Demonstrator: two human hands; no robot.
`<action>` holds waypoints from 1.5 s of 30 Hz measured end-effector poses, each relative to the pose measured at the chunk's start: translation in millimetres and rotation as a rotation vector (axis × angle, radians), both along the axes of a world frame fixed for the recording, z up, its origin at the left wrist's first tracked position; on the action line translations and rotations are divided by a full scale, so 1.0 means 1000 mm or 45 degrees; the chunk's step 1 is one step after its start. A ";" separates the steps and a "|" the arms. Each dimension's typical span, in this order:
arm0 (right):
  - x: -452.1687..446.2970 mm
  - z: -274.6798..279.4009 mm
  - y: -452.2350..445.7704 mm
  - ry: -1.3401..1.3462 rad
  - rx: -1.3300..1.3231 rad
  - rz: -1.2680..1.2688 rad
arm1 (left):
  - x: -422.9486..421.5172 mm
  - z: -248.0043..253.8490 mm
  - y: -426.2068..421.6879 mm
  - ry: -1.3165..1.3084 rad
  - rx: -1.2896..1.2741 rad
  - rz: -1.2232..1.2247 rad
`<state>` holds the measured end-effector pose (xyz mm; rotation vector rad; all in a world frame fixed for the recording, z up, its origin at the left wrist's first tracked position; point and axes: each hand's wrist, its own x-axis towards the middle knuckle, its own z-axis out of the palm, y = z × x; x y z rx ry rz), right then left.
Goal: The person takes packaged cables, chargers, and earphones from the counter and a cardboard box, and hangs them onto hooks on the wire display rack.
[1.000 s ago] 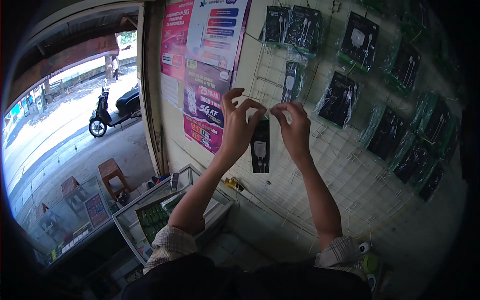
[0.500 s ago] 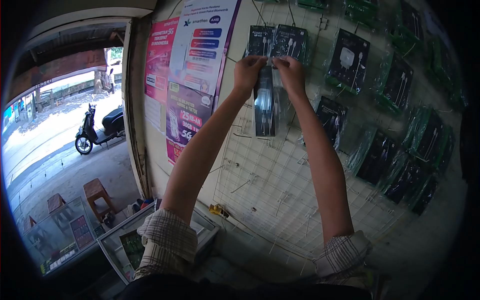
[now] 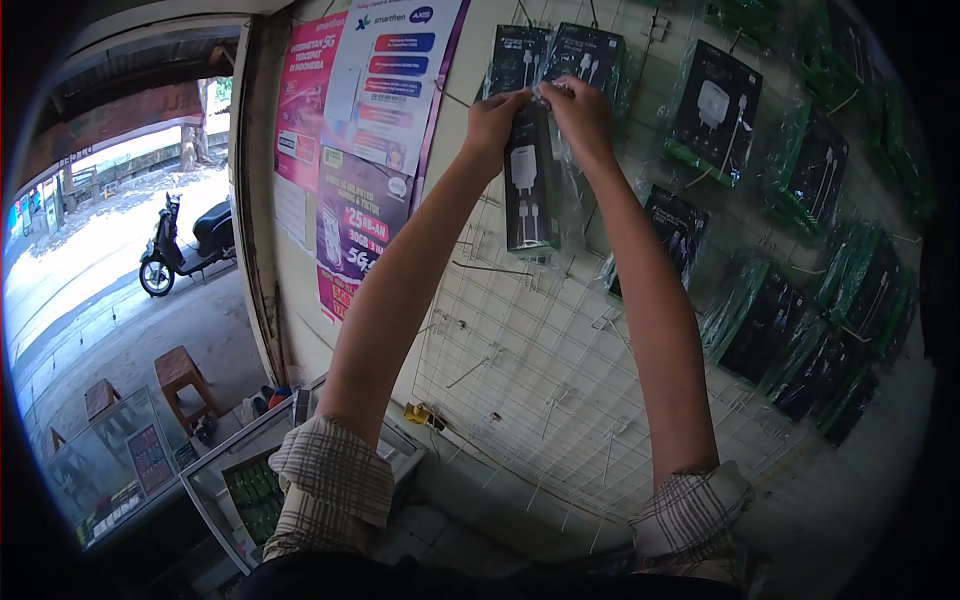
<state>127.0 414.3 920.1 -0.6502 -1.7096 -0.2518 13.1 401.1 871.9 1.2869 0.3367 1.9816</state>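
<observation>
Charger packet (image 3: 528, 195) hangs straight down from the grip, white plug and cable print facing me, its clear sleeve showing beyond the right edge. Left hand (image 3: 494, 122) and right hand (image 3: 583, 118) meet at its top: I read both as finger-and-thumb pinches clamped on the top of the packet, tips almost touching. Whether a wire passes through there I can't tell, the fingers cover it. Step in hand, my call: packet held up at the hanging stock, fine work at its top edge. From here I judge the next move calls for level, steady pinches and keeping the loose plastic off its neighbours. Just above and behind the grip hang 2 packs, left pack (image 3: 515, 55) and right pack (image 3: 595, 45). Right of the grip, a larger charger pack (image 3: 712, 115); lower right, a dark pack (image 3: 672, 225), partly behind the forearm. Below the grip, wire grid (image 3: 500, 385) with bare prongs. Left of the grip, posters (image 3: 390, 60); far lower left, glass case (image 3: 212, 525) and, outside, scooter (image 3: 185, 245). Versus 1.0 s ago: hands and packet were below those 2 packs, left fingers fanned; now they're up against them, fingers curled in. Versus 0.5 s ago: same hold, plug print now clearer, posters and scooter slightly further left in my view.
</observation>
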 end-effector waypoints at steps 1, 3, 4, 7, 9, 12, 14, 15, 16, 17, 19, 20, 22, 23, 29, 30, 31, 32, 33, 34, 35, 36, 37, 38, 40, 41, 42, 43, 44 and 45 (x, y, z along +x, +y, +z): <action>0.000 0.002 -0.001 -0.051 -0.025 -0.019 | 0.001 -0.001 -0.003 -0.030 -0.033 -0.054; 0.000 0.002 -0.003 -0.056 -0.013 -0.011 | 0.002 0.000 -0.003 -0.057 -0.064 -0.107; 0.000 0.001 -0.005 -0.059 -0.005 -0.007 | 0.003 0.000 -0.001 -0.048 -0.036 -0.098; 0.006 -0.006 -0.008 -0.011 0.045 0.067 | 0.007 -0.001 0.008 -0.010 0.046 0.015; 0.013 -0.012 -0.004 -0.012 0.029 0.044 | 0.010 -0.007 0.015 0.015 0.096 0.114; 0.029 -0.040 0.027 0.010 -0.057 0.030 | 0.016 -0.024 0.031 0.296 0.065 0.459; 0.036 -0.050 0.030 0.015 -0.075 -0.053 | 0.024 -0.033 0.055 0.304 0.062 0.545; 0.035 -0.049 0.027 0.019 -0.067 -0.060 | 0.028 -0.034 0.062 0.320 0.041 0.627; 0.034 -0.050 0.024 -0.008 -0.047 -0.162 | 0.033 -0.034 0.070 0.254 0.078 0.652; 0.034 -0.052 0.023 -0.037 -0.031 -0.267 | 0.036 -0.036 0.078 0.256 0.077 0.637; 0.036 -0.058 0.025 -0.052 0.004 -0.324 | 0.040 -0.036 0.080 0.383 0.014 0.910; 0.037 -0.063 0.025 -0.082 -0.052 -0.404 | 0.045 -0.039 0.081 0.362 0.023 0.995; 0.044 -0.071 0.037 -0.105 -0.095 -0.484 | 0.051 -0.042 0.086 0.321 0.009 0.968; 0.046 -0.074 0.042 -0.104 -0.096 -0.486 | 0.052 -0.042 0.088 0.275 -0.004 0.954; 0.040 -0.080 0.038 -0.077 -0.187 -0.514 | 0.049 -0.048 0.091 0.306 0.056 1.069; 0.040 -0.081 0.040 -0.025 -0.180 -0.507 | 0.045 -0.052 0.087 0.328 0.109 1.053; 0.040 -0.087 0.043 0.022 -0.179 -0.495 | 0.044 -0.057 0.077 0.323 0.074 0.967; 0.043 -0.095 0.044 0.033 -0.138 -0.432 | 0.043 -0.066 0.065 0.348 0.063 1.051; 0.043 -0.105 0.043 0.045 -0.100 -0.365 | 0.039 -0.077 0.050 0.373 0.050 1.139; 0.041 -0.114 0.029 0.023 -0.134 -0.423 | 0.030 -0.091 0.034 0.371 0.063 1.008; 0.039 -0.124 0.005 -0.001 -0.164 -0.478 | 0.021 -0.105 0.016 0.364 0.077 0.881; 0.036 -0.138 -0.016 -0.010 -0.112 -0.468 | 0.010 -0.120 -0.011 0.374 -0.005 0.732; 0.033 -0.155 -0.037 -0.017 -0.055 -0.456 | -0.005 -0.140 -0.034 0.360 -0.037 0.574; 0.027 -0.174 -0.059 -0.019 -0.040 -0.334 | -0.020 -0.161 -0.061 0.353 -0.102 0.500; 0.011 -0.220 -0.098 -0.060 -0.050 -0.047 | -0.056 -0.205 -0.118 0.374 -0.293 0.475; 0.001 -0.251 -0.111 -0.106 -0.078 0.121 | -0.079 -0.236 -0.139 0.320 -0.325 0.493; -0.011 -0.284 -0.124 -0.139 -0.257 0.305 | -0.099 -0.265 -0.167 0.286 -0.446 0.572; -0.020 -0.319 -0.136 -0.180 -0.445 0.488 | -0.119 -0.300 -0.193 0.185 -0.577 0.633; -0.030 -0.355 -0.141 -0.257 -0.647 0.565 | -0.137 -0.341 -0.218 0.019 -0.714 0.706; -0.042 -0.393 -0.147 -0.335 -0.861 0.638 | -0.142 -0.368 -0.250 -0.139 -0.853 0.806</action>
